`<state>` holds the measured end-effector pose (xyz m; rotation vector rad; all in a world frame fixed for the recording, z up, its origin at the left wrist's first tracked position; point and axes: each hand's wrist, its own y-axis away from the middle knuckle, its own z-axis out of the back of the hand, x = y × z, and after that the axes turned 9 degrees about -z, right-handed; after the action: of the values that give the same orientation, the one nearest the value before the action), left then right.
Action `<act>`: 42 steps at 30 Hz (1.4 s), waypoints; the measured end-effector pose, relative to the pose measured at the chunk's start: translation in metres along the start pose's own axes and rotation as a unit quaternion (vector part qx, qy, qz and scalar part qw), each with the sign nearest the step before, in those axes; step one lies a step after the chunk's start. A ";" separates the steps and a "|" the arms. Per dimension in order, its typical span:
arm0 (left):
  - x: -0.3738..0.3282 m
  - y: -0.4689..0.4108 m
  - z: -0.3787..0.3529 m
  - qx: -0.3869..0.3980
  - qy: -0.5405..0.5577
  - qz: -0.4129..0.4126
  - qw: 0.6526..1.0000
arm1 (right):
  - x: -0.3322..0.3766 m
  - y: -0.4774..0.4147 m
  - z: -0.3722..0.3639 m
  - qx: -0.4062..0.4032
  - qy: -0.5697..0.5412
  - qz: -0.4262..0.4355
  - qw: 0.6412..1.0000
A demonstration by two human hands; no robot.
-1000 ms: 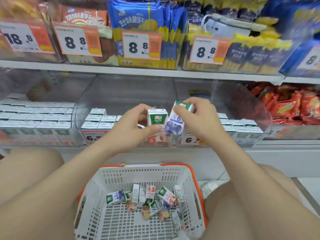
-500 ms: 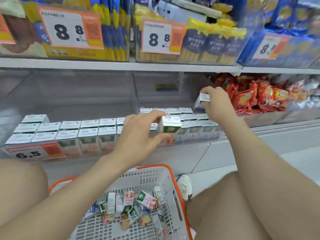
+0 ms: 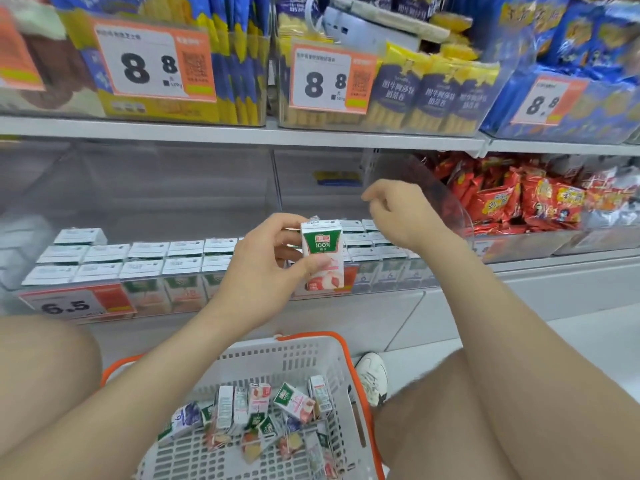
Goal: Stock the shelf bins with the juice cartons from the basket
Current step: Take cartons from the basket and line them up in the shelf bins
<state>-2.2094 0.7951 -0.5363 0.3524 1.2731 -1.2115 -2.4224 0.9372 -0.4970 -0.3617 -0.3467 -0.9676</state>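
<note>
Right of bins [image 3: 156, 299], red packets [image 3: 519, 202], seemingly snacks

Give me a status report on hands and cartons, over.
Left hand grips one juice carton upright before the shelf bins. Right hand empty, fingers loose, above the stocked rows. More cartons loose in the basket. Nothing blocking the bins.

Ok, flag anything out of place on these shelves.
A small blue-and-yellow item lies alone at the back, behind the juice cartons; too blurred to identify. A white object rests on top of the biscuit packs on the upper shelf. The shelved rows stand straight.
</note>
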 end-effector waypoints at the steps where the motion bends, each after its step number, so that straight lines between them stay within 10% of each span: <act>1: -0.002 0.001 0.006 -0.008 0.019 0.018 1.000 | 0.017 0.012 0.001 -0.013 -0.077 0.022 0.997; 12: -0.004 0.027 0.110 -0.019 0.009 -0.008 1.000 | 0.141 0.083 -0.045 0.136 -0.263 0.144 0.944; 19: 0.002 0.047 0.195 -0.094 -0.053 0.005 0.994 | 0.216 0.105 -0.094 0.095 -0.357 0.132 0.920; 25: 0.050 0.070 0.293 -0.224 -0.315 0.074 0.919 | 0.297 0.129 -0.128 0.084 -0.370 0.172 0.909; 32: 0.094 0.091 0.381 -0.080 -0.487 0.318 0.809 | 0.412 0.118 -0.187 0.052 -0.284 0.308 0.906; 42: 0.132 0.103 0.421 0.054 -0.484 0.386 0.784 | 0.537 0.047 -0.290 0.000 -0.022 0.329 0.944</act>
<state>-1.9235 0.4441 -0.5471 0.2285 0.0911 -0.5616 -2.0661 0.4399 -0.5243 -0.4604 -0.2388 -0.3033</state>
